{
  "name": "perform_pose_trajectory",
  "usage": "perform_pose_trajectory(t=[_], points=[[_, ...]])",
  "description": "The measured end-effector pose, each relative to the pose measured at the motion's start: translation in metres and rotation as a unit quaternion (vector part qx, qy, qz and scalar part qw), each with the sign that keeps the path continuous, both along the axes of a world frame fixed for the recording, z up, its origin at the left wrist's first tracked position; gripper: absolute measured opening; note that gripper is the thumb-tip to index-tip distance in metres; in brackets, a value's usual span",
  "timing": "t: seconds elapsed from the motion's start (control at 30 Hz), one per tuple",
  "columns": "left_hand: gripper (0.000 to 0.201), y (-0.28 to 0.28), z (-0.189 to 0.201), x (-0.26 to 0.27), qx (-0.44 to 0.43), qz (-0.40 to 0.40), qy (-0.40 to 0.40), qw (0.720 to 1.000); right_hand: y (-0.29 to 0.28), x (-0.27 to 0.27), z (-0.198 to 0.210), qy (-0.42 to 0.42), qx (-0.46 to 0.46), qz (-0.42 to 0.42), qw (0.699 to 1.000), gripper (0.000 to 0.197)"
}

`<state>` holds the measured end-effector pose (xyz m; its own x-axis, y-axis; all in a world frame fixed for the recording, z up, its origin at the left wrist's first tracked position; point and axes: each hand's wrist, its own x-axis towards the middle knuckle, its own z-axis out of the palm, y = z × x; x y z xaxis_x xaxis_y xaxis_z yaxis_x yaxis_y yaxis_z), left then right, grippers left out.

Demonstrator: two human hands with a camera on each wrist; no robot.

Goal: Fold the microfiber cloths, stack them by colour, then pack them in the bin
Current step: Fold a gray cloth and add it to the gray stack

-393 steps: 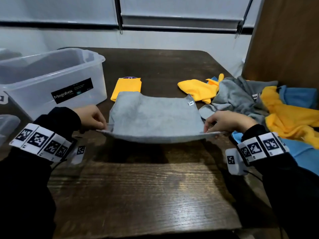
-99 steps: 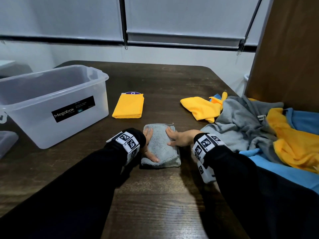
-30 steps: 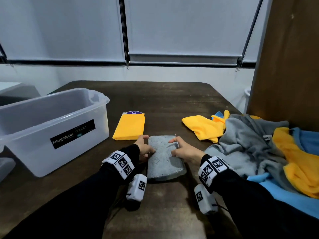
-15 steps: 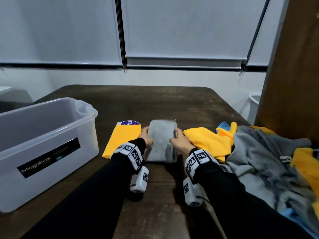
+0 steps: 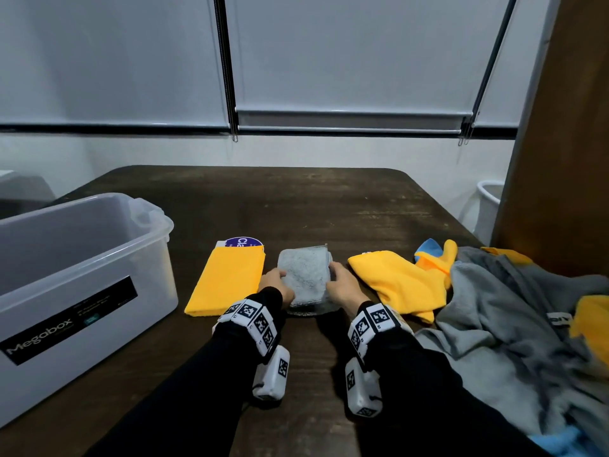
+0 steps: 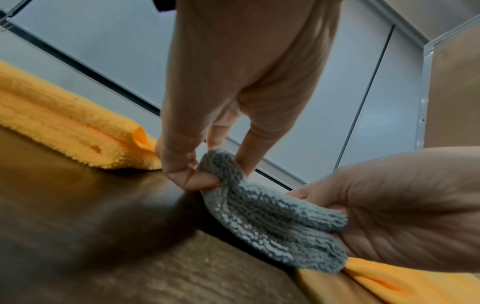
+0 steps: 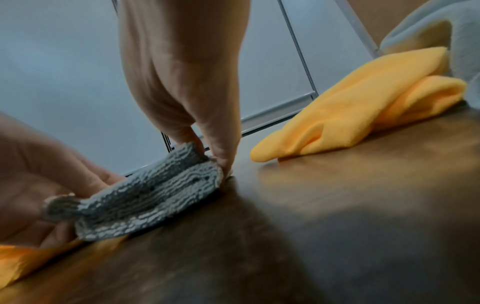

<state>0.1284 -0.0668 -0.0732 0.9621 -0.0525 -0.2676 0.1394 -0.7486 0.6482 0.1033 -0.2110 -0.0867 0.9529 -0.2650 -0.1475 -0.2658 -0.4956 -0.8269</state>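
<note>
Translucent grey plastic bin (image 5: 75,258) with a black label at far left on the dark wooden surface (image 5: 296,206), open-topped, nothing visible inside from the head view. Just right of it, folded yellow microfibre cloth (image 5: 227,282) lying flat, partly over a round purple label. Next along, left hand (image 5: 275,290) pinching the left edge of the folded grey microfibre cloth (image 5: 304,278), thumb under and fingers over as seen at the left wrist (image 6: 221,166). Grey pad held between both hands, low over the surface between the two yellow pieces; whether its underside touches the wood cannot be told. Right hand (image 5: 341,288) closed on the opposite edge, fingertips (image 7: 221,162) pinching the layers close to the wood. Beyond it, loosely crumpled yellow cloth (image 5: 398,285), then a heap of unfolded grey, yellow and blue cloths (image 5: 514,311) at far right.

Judged as handling: very light, soft and limp, fluffy pile with plenty of friction, nothing fragile. Layers likely to spring open or slide apart if held by one corner only. Best taken by both long edges at once, pinching through all layers, or scooped with flat fingers beneath. Worth pressing flat after setting down, well apart from the yellow stack.
</note>
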Motion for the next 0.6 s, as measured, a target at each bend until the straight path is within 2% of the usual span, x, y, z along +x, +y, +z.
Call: perform_pose_trajectory(t=[0.1,0.23,0.3,0.37,0.43,0.5,0.53,0.6], points=[[0.060,-0.002,0.003,-0.001,0.047,-0.025,0.002,0.999,-0.002,0.001,0.000,0.003,-0.014,-0.008,1.000,0.048],[0.045,-0.015,0.006,-0.007,0.180,-0.080,-0.022,0.980,-0.002,-0.001,-0.002,0.023,-0.014,0.029,0.999,0.043],[0.045,-0.024,0.007,-0.009,0.205,-0.122,-0.034,0.971,-0.007,0.001,-0.005,0.028,0.011,0.042,0.999,0.042],[0.047,-0.033,0.003,-0.010,0.210,-0.185,-0.012,0.960,-0.012,-0.002,-0.001,0.021,0.004,0.033,0.999,0.038],[0.060,-0.040,-0.004,-0.010,0.224,-0.228,0.025,0.947,-0.024,-0.007,0.007,0.000,-0.072,-0.015,0.997,0.036],[0.074,-0.044,-0.009,-0.013,0.258,-0.245,0.039,0.934,-0.043,-0.009,0.012,-0.010,-0.187,-0.071,0.980,0.043],[0.076,-0.048,-0.012,-0.016,0.284,-0.250,0.039,0.925,-0.052,-0.012,0.015,0.007,-0.240,-0.080,0.967,0.046],[0.071,-0.053,-0.023,-0.015,0.324,-0.248,0.034,0.913,-0.065,-0.019,0.019,0.075,-0.332,-0.042,0.939,0.054]])
